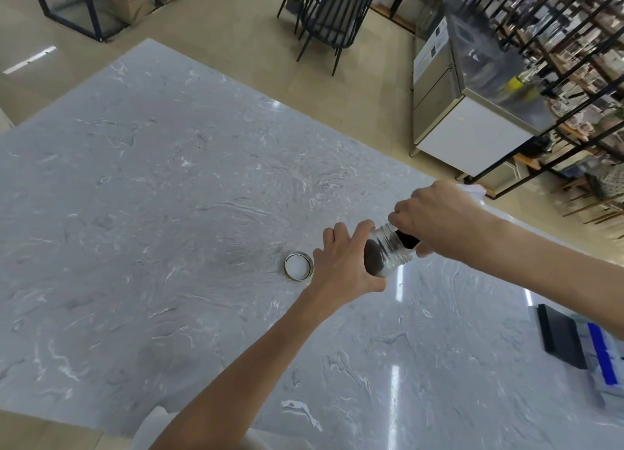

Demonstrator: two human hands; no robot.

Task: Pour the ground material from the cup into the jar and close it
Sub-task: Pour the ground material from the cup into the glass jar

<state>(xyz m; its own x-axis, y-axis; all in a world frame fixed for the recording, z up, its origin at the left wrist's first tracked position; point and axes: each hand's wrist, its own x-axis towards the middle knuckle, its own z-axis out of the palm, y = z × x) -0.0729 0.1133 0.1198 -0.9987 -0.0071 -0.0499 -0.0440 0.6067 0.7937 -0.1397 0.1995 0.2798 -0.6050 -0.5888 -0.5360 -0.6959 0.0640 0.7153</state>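
A clear glass jar [388, 252] is tilted above the grey marble table [169, 196], its bottom part dark with brown ground material. My left hand [347, 264] grips the jar from the left side. My right hand [439, 220] holds a dark cup [407, 239] tipped against the jar's threaded mouth; most of the cup is hidden under my fingers. The jar's round metal lid [299, 266] lies upside down on the table just left of my left hand, touching nothing.
A black-and-blue flat object [580, 345] lies at the table's right edge. Beyond the far table edge stand a steel counter unit [466, 112], black chairs [334, 14] and shelving [574, 61]. The table edge runs close behind my right hand.
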